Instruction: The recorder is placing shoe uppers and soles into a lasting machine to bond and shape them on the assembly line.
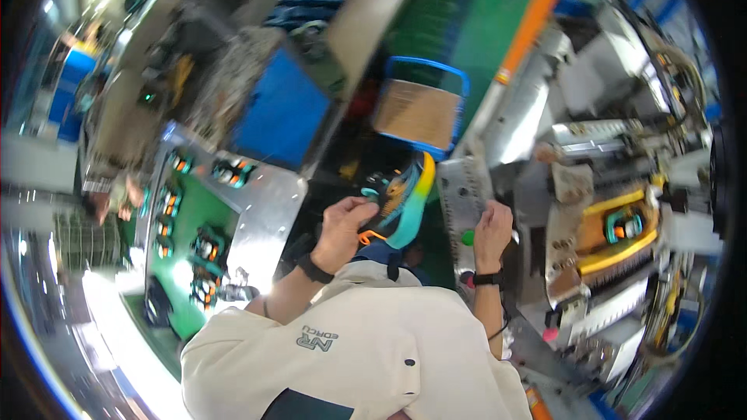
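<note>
Item: one shoe (411, 214), held by you in mid-air. Location: beyond the far right corner of the metal table (268, 222), just left of the left edge of the perforated metal plate (465, 187).

Step in hand, as judged: handling a single piece, raised off any support. Next move, as judged: calls for a firm hold with the shoe's angle kept under control, and care by your other hand around the green button (468, 237).

Condition and look: sole side shading from teal at the near end to yellow at the far end; upper dark, with orange striping; orange loop at the near end. Shoe tilted, sole side turned to your right. Finer detail blurred.

Left hand (346, 224): thumb and fingers pinched on the shoe's left side, toward the near end.

Right hand (493, 229): fingers curled, no object visible in them; located by the plate's near right corner, beside the green button. You cannot tell from this view whether it is clenched or loose, or touches anything.

Related pieces: several dark shoes (208, 247) by the metal table's left edge; one teal-and-black shoe (625, 225) inside the yellow frame (615, 263) of the machine at your right.
</note>
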A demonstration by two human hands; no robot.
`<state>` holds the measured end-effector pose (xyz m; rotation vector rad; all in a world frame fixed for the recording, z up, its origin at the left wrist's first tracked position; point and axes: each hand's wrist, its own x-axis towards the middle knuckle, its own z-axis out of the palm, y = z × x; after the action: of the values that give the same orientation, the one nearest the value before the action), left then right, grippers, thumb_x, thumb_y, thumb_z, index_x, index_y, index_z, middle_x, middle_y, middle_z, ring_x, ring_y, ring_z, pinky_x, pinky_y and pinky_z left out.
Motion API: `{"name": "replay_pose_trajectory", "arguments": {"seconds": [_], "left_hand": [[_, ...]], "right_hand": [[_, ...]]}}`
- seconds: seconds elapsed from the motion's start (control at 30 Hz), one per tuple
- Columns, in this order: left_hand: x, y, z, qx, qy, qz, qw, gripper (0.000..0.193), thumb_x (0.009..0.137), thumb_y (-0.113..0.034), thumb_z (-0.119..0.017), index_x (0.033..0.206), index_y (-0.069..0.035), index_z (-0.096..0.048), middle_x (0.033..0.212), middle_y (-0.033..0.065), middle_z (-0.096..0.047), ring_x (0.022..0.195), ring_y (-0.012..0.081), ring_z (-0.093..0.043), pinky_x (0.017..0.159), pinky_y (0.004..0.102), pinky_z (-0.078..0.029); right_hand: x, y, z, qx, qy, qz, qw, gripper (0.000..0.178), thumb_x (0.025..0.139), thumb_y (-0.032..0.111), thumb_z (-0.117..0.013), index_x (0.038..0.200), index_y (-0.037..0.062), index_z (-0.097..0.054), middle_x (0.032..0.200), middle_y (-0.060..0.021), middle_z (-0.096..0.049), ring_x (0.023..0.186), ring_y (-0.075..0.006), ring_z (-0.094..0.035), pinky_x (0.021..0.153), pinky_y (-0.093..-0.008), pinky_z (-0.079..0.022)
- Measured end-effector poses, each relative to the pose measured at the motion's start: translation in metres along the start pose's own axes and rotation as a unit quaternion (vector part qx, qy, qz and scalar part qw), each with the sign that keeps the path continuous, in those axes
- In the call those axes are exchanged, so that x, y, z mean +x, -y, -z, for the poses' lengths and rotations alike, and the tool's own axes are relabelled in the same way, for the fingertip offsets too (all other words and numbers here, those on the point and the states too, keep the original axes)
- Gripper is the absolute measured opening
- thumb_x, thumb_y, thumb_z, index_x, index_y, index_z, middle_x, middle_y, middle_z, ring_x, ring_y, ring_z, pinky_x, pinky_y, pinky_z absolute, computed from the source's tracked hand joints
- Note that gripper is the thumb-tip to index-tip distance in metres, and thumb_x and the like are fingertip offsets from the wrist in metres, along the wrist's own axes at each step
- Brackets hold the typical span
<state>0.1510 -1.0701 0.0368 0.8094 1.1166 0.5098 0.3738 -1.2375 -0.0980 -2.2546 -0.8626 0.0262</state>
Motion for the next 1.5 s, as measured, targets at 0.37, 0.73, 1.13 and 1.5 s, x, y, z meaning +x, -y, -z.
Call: {"name": "replay_pose_trajectory", "arguments": {"seconds": [0.37, 0.73, 1.13, 1.5], "left_hand": [[-0.064, 0.018, 0.185, -0.117, -0.283, -0.074, 0.949, 0.029, 0.079, -0.013, -0.077, 0.095, 0.009, -0.067, 0.081, 0.0078, -0.064, 0.066, 0.0144, -0.058, 0.058, 0.0250, -0.046], [0.057, 0.014, 0.522, -0.171, -0.527, -0.207, 0.806, 0.025, 0.075, -0.017, -0.076, 0.083, 0.005, -0.067, 0.076, 0.0061, -0.064, 0.067, 0.0141, -0.058, 0.062, 0.0299, -0.048], [0.227, -0.090, 0.854, -0.026, -0.685, -0.125, 0.717, 0.039, 0.067, -0.031, -0.071, 0.086, 0.002, -0.068, 0.082, 0.0220, -0.070, 0.082, 0.0369, -0.069, 0.078, 0.0427, -0.053], [0.361, -0.177, 0.871, 0.177, -0.592, -0.171, 0.767, 0.041, 0.086, -0.027, -0.064, 0.108, 0.004, -0.050, 0.100, 0.0303, -0.065, 0.092, 0.0459, -0.065, 0.080, 0.0531, -0.053]], "right_hand": [[-0.007, -0.057, -0.078, -0.133, 0.017, 0.029, 0.990, 0.018, 0.086, 0.006, -0.059, 0.104, 0.0044, -0.064, 0.102, -0.0174, -0.062, 0.098, -0.0365, -0.058, 0.084, -0.0434, -0.047], [0.209, 0.512, -0.043, 0.088, -0.003, 0.483, 0.871, 0.020, 0.094, 0.010, -0.064, 0.113, 0.0020, -0.064, 0.104, -0.0073, -0.069, 0.090, -0.0150, -0.064, 0.082, -0.0309, -0.052], [0.180, 0.979, -0.258, 0.040, 0.428, 0.574, 0.697, 0.062, 0.087, 0.024, -0.070, 0.139, -0.0017, -0.048, 0.120, -0.0155, -0.063, 0.104, -0.0170, -0.060, 0.094, -0.0308, -0.046], [0.171, 0.985, -0.324, 0.033, 0.236, 0.594, 0.768, 0.072, 0.071, 0.006, -0.060, 0.142, -0.0040, -0.047, 0.111, -0.0084, -0.060, 0.090, -0.0135, -0.057, 0.086, -0.0258, -0.046]]}}
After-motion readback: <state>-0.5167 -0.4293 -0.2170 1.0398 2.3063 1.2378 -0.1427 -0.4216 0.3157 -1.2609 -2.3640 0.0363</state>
